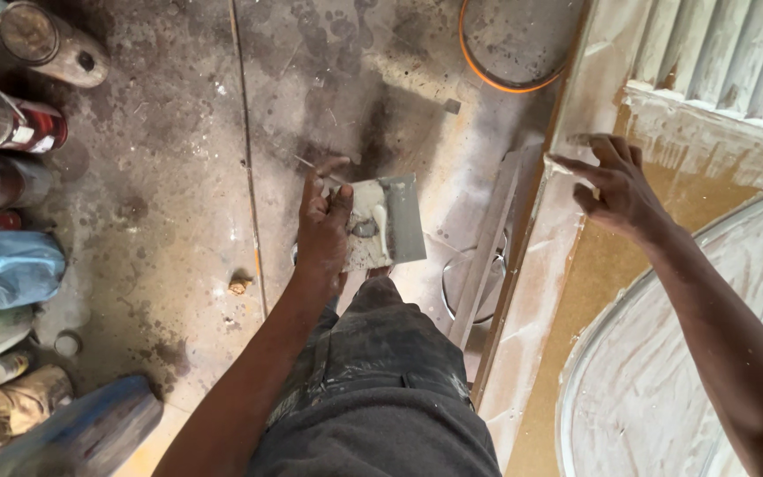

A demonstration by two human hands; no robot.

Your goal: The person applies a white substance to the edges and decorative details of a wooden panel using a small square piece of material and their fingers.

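Head view, left hand (324, 231): we grip a flat metal scraper plate (388, 221) smeared with white filler, over the stained floor (178, 177).
Right hand (615, 184): open, our fingertips touching the white-coated door panel (576, 115).
Cans (11, 124): far left.

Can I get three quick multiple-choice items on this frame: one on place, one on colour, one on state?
1. Where is the right hand?
A. On the white-coated panel
B. On the floor
C. Inside the blue bag

2. What colour is the hose at the top?
A. Green
B. Orange
C. Black

3. What is the left hand doing?
A. Hanging empty
B. Holding a metal plate smeared with white filler
C. Gripping a can

Key: 1 A, the fingertips meet the panel's edge; 2 B, an orange curve runs round the upper floor; 3 B, the fingers clasp the plate's left edge.
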